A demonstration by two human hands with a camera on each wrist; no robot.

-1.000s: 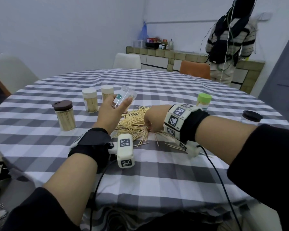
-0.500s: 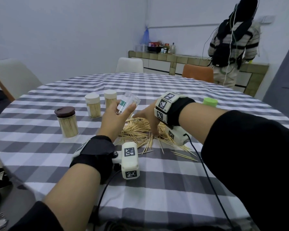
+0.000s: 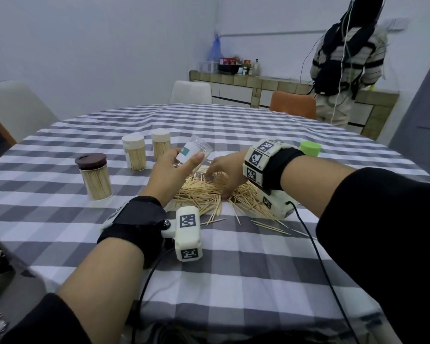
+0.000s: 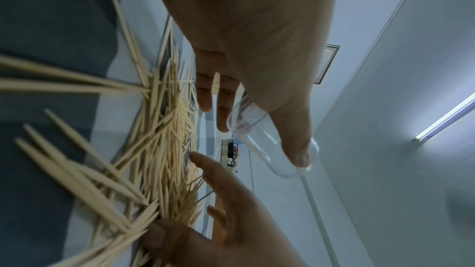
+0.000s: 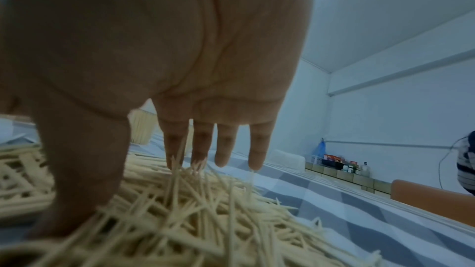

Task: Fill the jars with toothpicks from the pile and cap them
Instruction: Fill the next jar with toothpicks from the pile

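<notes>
On the checked tablecloth (image 3: 233,281) of the round table, a loose pile of toothpicks (image 3: 204,192) lies spread out in front of the person. Their left hand (image 3: 169,172) is raised just above the near left edge of the pile and grips an empty clear jar (image 3: 193,155), thumb along one side and fingers curled round the other; the jar is tilted, its open mouth turned up and away toward the right, and it carries a white and green label. The left wrist view shows the thumb lying along the jar's wall and nothing inside it. The right hand (image 3: 224,172) reaches down into the middle of the pile with fingers (image 5: 203,145) held straight and slightly apart, their tips touching the toothpicks and the thumb pressed into the sticks on the near side; it has not closed round any of them. To the left stand three filled jars: one with a brown lid (image 3: 91,161) nearest, and two with cream lids (image 3: 133,140) further back, side by side. A green lid (image 3: 310,147) shows just beyond the right wrist. A few stray toothpicks lie on the cloth to the right of the pile. At the far counter (image 3: 258,83) another person (image 3: 345,58) stands with their back turned.
</notes>
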